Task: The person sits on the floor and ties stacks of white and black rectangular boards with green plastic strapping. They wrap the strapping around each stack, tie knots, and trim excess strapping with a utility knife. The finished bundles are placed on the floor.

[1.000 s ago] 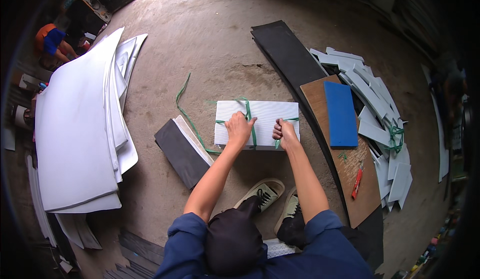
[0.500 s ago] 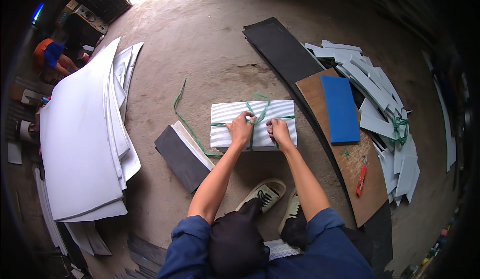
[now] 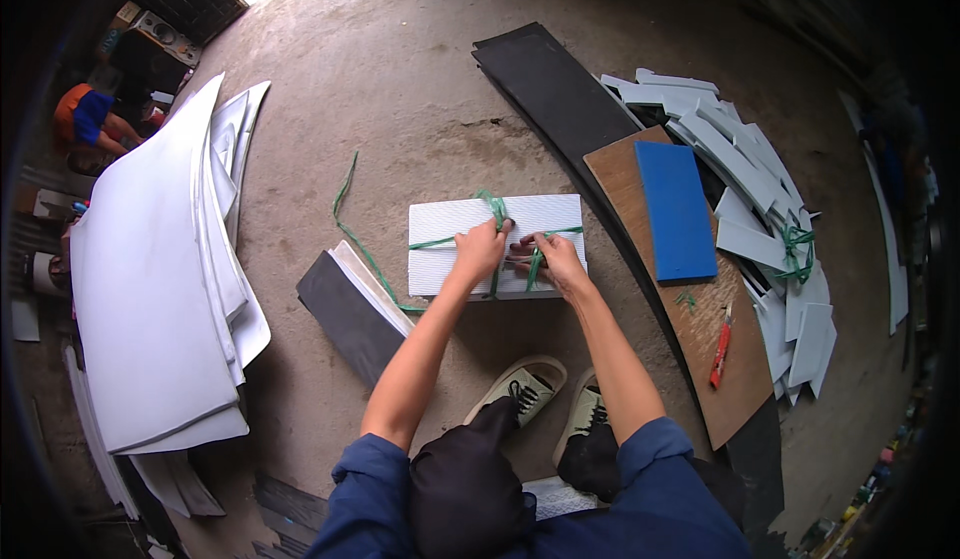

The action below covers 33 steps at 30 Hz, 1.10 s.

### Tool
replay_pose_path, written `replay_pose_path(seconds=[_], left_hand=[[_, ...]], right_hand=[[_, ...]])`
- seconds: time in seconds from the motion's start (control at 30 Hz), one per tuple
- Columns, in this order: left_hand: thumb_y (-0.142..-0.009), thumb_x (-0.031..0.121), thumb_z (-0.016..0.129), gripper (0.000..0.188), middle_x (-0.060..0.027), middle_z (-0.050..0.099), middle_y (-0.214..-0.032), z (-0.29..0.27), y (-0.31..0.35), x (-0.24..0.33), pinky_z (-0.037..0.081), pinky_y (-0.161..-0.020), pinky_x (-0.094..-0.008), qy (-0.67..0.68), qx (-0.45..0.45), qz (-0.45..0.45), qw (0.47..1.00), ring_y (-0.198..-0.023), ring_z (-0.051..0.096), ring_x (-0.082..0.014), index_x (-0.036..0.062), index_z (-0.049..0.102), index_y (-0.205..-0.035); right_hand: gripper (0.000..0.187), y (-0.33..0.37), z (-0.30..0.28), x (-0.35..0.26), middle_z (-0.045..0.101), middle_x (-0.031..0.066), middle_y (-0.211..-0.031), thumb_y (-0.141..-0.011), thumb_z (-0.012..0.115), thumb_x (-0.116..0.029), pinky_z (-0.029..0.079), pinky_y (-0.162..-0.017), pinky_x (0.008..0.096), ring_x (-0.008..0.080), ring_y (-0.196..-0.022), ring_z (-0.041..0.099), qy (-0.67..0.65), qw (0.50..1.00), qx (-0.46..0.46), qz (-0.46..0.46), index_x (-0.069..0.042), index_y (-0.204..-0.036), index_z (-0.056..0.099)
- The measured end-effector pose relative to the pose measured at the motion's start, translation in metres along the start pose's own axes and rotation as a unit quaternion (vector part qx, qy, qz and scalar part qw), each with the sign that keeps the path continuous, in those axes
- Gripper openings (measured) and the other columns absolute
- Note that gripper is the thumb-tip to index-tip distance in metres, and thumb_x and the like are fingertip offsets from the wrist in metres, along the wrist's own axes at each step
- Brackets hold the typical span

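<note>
A stack of white ribbed sheets (image 3: 432, 274) lies on the floor in front of my feet, with green plastic string (image 3: 432, 245) running across its top both ways. My left hand (image 3: 481, 252) rests on the stack at the crossing, its fingers closed on the string beside a raised green loop. Just right of it, my right hand (image 3: 556, 260) pinches a hanging length of the same string between thumb and fingers. My fingers partly cover the crossing, so any knot there is hidden.
Dark and pale boards (image 3: 350, 311) lie left of the stack, near a loose green string (image 3: 352, 229). Large white sheets (image 3: 150, 289) stand further left. At right, a brown board (image 3: 665, 309) carries a blue block (image 3: 677, 214) and a red cutter (image 3: 720, 354), beside white offcuts (image 3: 755, 169). A person (image 3: 90, 119) crouches far left.
My right hand has turned, its fingers now extended nearer my left hand with string between them. The upright loops at the crossing have shifted. The whole view has moved slightly.
</note>
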<state>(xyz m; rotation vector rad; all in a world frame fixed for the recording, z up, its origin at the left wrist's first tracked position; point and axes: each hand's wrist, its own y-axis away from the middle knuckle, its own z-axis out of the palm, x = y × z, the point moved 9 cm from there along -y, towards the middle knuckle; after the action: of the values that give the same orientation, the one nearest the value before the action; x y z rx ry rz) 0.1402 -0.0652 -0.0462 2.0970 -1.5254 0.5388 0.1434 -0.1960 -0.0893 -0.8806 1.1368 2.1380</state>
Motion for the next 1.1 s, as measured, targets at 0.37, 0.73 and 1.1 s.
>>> replay_pose_path(seconds=[0.37,0.73,1.1], left_hand=[[-0.082,0.016,0.050,0.020,-0.0183,0.061,-0.088,-0.003,0.003,-0.019,0.044,-0.079,-0.0389,0.129,-0.140,0.005,0.982,-0.088,0.058,-0.0319,0.0021,0.060,-0.091],[-0.077,0.006,0.057,0.014,-0.0121,0.054,-0.099,-0.020,0.017,-0.017,0.042,-0.081,-0.0348,0.253,-0.027,0.030,0.967,-0.094,0.054,-0.0264,0.0040,0.059,-0.091],[-0.075,0.007,0.060,0.018,-0.0084,0.048,-0.114,-0.015,0.002,-0.031,0.039,-0.090,-0.0341,0.273,-0.038,0.035,0.961,-0.109,0.047,-0.0240,0.0056,0.060,-0.093]], right_hand=[[0.018,0.004,-0.013,-0.029,0.054,0.0013,-0.064,-0.086,0.053,-0.015,0.043,-0.047,0.0225,0.0094,-0.052,0.049,0.214,0.972,0.090,-0.029,0.000,-0.087,0.064],[0.015,-0.008,0.014,-0.021,0.065,0.0106,-0.079,-0.083,0.056,-0.007,0.051,-0.057,0.0234,0.0155,-0.067,0.064,0.131,0.967,0.186,-0.115,0.007,-0.085,0.062],[0.015,-0.025,0.013,-0.025,0.060,0.0135,-0.094,-0.090,0.044,-0.005,0.053,-0.070,0.0253,0.0191,-0.084,0.061,0.088,0.989,0.053,-0.104,0.006,-0.089,0.055]])
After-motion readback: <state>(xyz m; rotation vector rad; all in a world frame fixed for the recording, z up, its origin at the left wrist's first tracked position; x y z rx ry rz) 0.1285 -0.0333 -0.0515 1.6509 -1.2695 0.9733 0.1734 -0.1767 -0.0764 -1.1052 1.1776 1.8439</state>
